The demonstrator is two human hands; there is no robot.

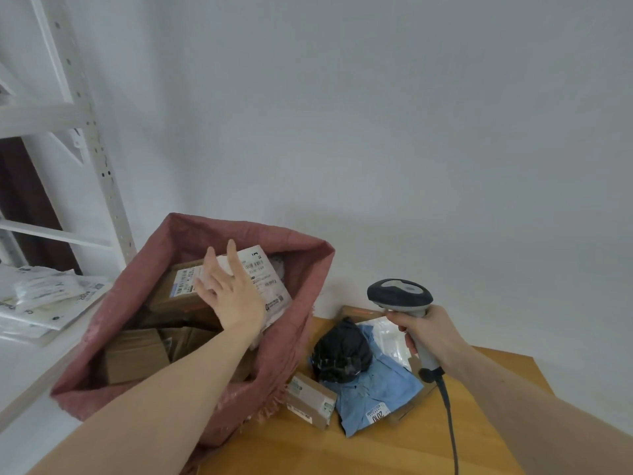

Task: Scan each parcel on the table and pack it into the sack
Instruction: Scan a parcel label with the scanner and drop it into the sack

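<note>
Left hand, fingers spread flat, presses white labelled parcel into pink sack, frame centre-left. Right hand grips barcode scanner. Blue, black, cardboard parcels on table, lower centre.

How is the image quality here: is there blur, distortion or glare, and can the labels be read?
Head view: light is soft and even, no glare; wide-angle bending curves the shelf upright; the left hand over the sack is slightly soft; the blue parcel shows "2010", other labels are too small.
</note>
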